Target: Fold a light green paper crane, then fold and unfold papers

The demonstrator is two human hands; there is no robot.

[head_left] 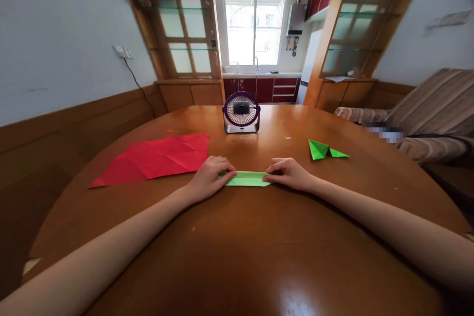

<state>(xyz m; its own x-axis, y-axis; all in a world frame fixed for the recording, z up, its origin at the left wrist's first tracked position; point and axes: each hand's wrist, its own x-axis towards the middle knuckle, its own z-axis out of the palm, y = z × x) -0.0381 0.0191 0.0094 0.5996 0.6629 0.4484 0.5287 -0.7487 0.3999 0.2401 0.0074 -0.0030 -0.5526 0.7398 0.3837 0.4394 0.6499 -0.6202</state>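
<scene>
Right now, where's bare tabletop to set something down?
Free: the near table between both forearms, and the strip between fan and folded green piece. Crowded: red sheet far left; left hand and right hand pin the green strip.

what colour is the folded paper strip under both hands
Light green; the folded paper strip shows best in the head view, pinned between the left hand and right hand.

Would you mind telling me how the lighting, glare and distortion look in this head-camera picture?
Head view: the window is blown out white; a glare patch shines on the table near the bottom edge; wide-angle distortion bows the table rim and door frames; the left hand, right hand and green paper strip are sharp; a pixelated patch sits by the sofa.
</scene>
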